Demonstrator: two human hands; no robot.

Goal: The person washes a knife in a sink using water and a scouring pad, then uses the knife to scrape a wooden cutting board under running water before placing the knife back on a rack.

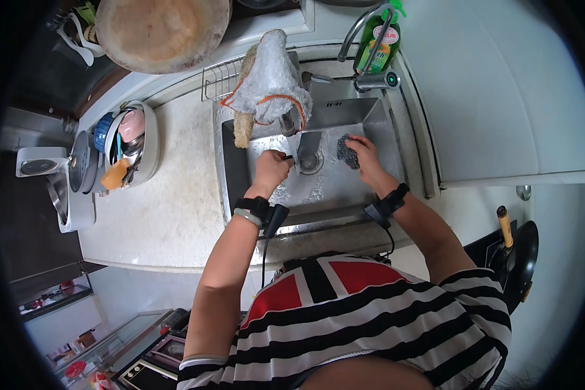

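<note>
My left hand [273,170] is closed around the black handle [288,158] of a utensil over the left half of the steel sink [344,195]. A flat grey piece [310,143] shows just right of that hand, above the drain; whether it belongs to the handle I cannot tell. My right hand [365,159] grips a grey steel wool scrubber [348,152] over the sink's right side. Water appears to run down beside my left hand from a spout [287,125]. The basin floor is wet.
A white cloth with orange edging [273,81] and a loofah [244,130] hang behind the sink. Green dish soap [378,45] stands by the curved tap [370,79]. Left on the counter [182,188] are a tub of dishes [151,146] and a round board [162,32].
</note>
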